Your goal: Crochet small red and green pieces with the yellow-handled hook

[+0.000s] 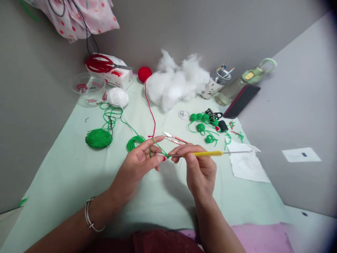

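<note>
My right hand [201,167] is closed around a crochet hook [207,154] with a yellow handle, its metal shaft pointing left. Between the thumb and fingers of my left hand [143,160] is a small crocheted piece [164,159], red with some green; much of it is hidden by the fingertips. Green yarn runs over my raised left index finger down to the hook's tip, which meets the piece. Just behind my hands lie thread snips [175,138] with reddish handles. A loose coil of green yarn [135,142] rests beside my left fingers.
A green yarn ball [98,138], white yarn ball [117,97] and red yarn ball [144,74] lie behind. White stuffing [177,82] is heaped at the back. Red-handled scissors [101,64] top a box. Small green crocheted pieces [200,127], a phone [241,102] and a bottle [237,88] stand right.
</note>
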